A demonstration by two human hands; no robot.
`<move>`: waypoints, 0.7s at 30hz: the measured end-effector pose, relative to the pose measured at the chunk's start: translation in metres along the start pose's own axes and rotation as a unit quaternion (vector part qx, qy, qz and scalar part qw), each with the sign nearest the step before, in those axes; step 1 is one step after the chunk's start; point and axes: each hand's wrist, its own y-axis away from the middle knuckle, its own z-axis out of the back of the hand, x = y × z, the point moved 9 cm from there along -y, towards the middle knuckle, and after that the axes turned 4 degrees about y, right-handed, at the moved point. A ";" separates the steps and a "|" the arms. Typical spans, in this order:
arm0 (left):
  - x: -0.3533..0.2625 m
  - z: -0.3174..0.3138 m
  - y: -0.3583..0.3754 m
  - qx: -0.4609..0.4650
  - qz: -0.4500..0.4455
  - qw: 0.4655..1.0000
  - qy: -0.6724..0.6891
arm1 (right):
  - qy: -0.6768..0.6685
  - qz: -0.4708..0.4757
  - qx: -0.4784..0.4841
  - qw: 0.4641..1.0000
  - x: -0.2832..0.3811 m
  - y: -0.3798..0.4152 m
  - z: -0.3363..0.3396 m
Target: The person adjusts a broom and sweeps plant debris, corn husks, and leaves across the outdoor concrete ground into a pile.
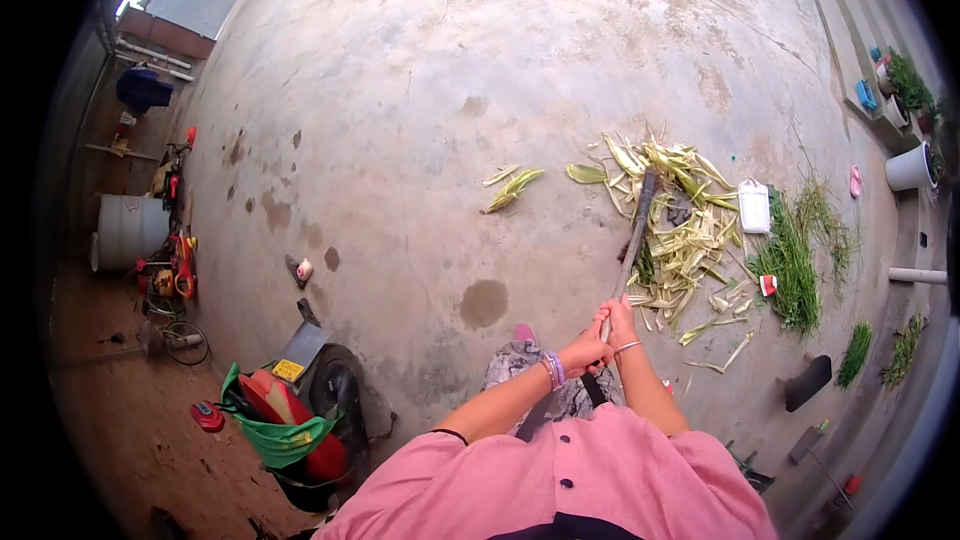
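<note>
Both my hands are closed round the pale shaft of a long-handled tool. My left hand, with bracelets at its wrist, grips nearer my body. Just beyond it and to the right, my right hand wraps the shaft. The tool slants away from me over a heap of pale green and yellow corn husks. Its far end is dark and lies among the husks; the exact kind of its head I cannot make out. A few loose husks lie apart to the left on the concrete floor.
Right of the heap lie a white bag-like item and cut green grass. A white bucket and potted plants line the right ledge. At lower left stands a green bag beside a black wheel; farther off is a drum.
</note>
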 end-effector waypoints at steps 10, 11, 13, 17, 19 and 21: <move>-0.112 0.084 0.073 0.050 -0.074 0.995 -0.036 | -0.021 0.044 0.053 0.997 -0.004 0.020 -0.164; -0.116 0.107 0.089 0.025 -0.068 0.997 -0.027 | -0.008 0.009 0.068 0.998 -0.026 0.025 -0.192; -0.125 0.151 0.116 -0.013 -0.037 0.999 -0.007 | 0.011 -0.063 0.128 0.990 -0.075 0.020 -0.245; -0.145 0.225 0.141 -0.099 -0.038 0.994 0.036 | 0.059 -0.197 0.192 0.960 -0.172 0.003 -0.328; -0.148 0.262 0.136 -0.152 -0.024 0.987 0.048 | 0.095 -0.237 0.182 0.950 -0.208 -0.009 -0.351; -0.152 0.293 0.122 -0.179 -0.026 0.973 0.142 | 0.131 -0.231 0.198 0.944 -0.241 -0.043 -0.368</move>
